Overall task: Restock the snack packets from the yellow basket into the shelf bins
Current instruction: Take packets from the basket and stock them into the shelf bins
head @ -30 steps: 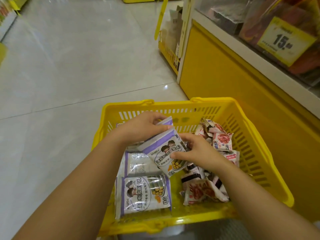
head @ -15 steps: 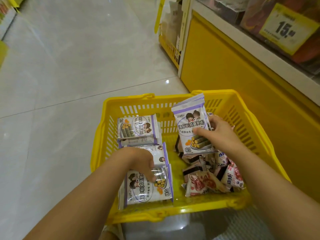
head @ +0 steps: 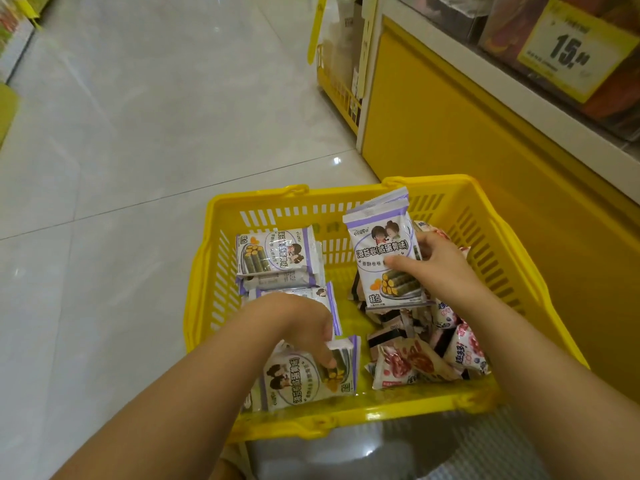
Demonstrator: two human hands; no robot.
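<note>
**Head view.** The right-hand grip (head: pixel 440 261) is pinching what appear to be two purple seaweed-roll packets (head: pixel 381 258) upright, thumb on the front. This is probably squaring the stack for transfer to the shelf bins (head: pixel 446 10), above and to its right. The left-hand grip (head: pixel 304 323) is curling its fingers over the nearest seaweed-roll packet (head: pixel 304 379), likely gathering it next. Both are working inside the yellow basket (head: pixel 263 199).

**Count.**
- Two packets are being held.
- At least four purple packets are lying left of the right-hand grip.
- The pink-red packets (head: pixel 415 362) beneath it are too jumbled to count.
</note>
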